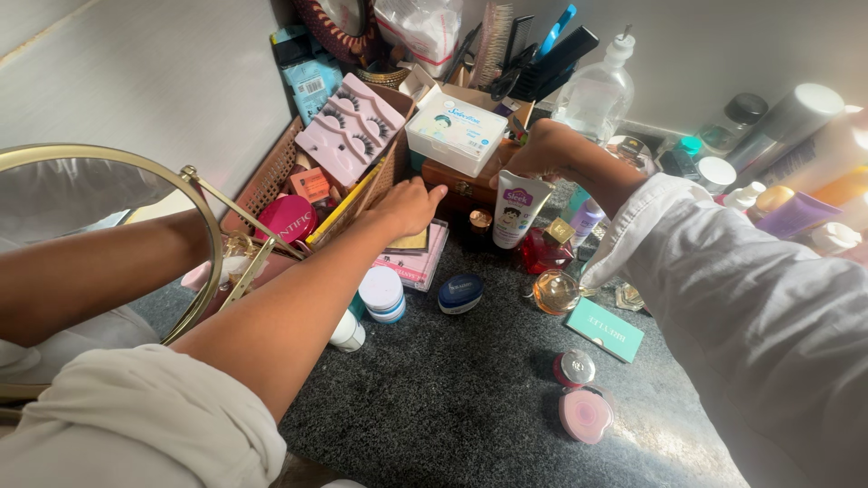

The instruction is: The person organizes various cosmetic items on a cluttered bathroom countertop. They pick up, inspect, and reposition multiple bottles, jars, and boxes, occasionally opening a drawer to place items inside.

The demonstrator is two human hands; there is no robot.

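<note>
Both hands reach to a small brown wooden box (457,185) at the back of a dark speckled stone counter (470,398). The left hand (409,206) lies against the box's left end, fingers extended and close together, holding nothing. The right hand (542,152) is curled at the box's right end; whether it grips anything cannot be told. A white rectangular plastic tub (457,134) rests on the box and would likely slide off if the box tilted. Just in front of the box stand a soft white tube (518,208) and a faceted red glass bottle (545,250), either easily toppled by a forearm. Left of the box, a woven basket (271,176) holds pink lash trays.
</note>
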